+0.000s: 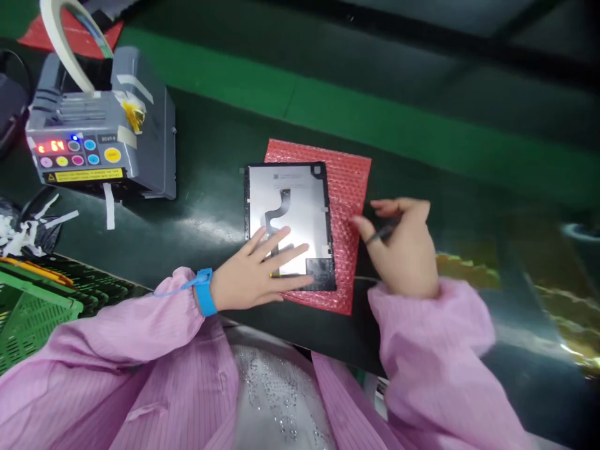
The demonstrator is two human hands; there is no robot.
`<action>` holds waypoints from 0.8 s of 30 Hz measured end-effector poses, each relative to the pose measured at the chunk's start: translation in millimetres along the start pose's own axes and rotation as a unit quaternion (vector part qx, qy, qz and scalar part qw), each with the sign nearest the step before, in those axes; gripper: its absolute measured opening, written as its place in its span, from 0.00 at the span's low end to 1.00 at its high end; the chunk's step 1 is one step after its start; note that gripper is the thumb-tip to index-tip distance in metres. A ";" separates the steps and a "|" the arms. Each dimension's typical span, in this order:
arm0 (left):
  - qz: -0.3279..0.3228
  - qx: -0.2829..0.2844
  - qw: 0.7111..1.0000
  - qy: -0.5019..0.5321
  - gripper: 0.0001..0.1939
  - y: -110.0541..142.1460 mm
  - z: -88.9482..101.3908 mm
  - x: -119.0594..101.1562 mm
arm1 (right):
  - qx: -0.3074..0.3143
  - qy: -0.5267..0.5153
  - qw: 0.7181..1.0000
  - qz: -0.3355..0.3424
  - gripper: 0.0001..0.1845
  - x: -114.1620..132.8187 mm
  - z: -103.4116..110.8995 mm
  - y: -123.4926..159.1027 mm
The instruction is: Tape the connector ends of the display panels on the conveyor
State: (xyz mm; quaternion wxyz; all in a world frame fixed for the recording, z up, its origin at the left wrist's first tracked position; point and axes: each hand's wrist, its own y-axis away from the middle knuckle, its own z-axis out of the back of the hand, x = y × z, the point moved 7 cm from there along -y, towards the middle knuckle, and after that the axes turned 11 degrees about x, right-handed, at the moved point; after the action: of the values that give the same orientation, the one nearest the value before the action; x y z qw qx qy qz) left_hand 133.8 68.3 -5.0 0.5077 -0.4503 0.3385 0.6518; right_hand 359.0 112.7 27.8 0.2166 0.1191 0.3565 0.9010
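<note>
A silver tablet panel [295, 206] with a dark flex cable lies back-up on a red bubble-wrap sheet [347, 187] on the dark green table. My left hand [255, 272] lies flat on the panel's near edge, fingers stretched out, a blue wrist strap on the wrist. My right hand [403, 247] rests just right of the bubble wrap, fingers curled round a thin dark tool [382, 234] whose tip points toward the sheet's right edge.
A grey tape dispenser machine [100, 128] with coloured buttons and a red display stands at the far left. A green plastic crate [32, 306] sits at the near left, with white tape scraps [28, 228] beside it. A lighter green strip [375, 119] runs across the table behind.
</note>
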 end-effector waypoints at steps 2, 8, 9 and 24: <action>0.020 0.003 1.000 -0.001 0.26 -13.5 -1.6 17.9 | -0.011 0.085 0.996 -0.019 0.24 -29.5 8.8 33.8; 0.119 -0.048 0.992 0.012 0.27 -114.6 27.9 142.2 | -0.082 0.082 0.990 -0.078 0.22 -82.5 20.4 92.3; 0.157 -0.083 0.984 0.017 0.28 -137.8 38.8 167.7 | -0.088 0.081 0.990 -0.072 0.21 -81.0 19.6 93.4; -0.230 0.096 0.966 0.072 0.24 -126.4 -3.4 -4.6 | -0.253 0.084 0.900 -0.345 0.17 -195.6 122.4 114.6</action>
State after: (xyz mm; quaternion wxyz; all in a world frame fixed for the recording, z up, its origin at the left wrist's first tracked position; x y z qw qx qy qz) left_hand 257.1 95.9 0.0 0.6589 -0.5113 0.3223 0.4478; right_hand 540.9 17.4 183.4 0.5058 -0.1463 0.1520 0.8365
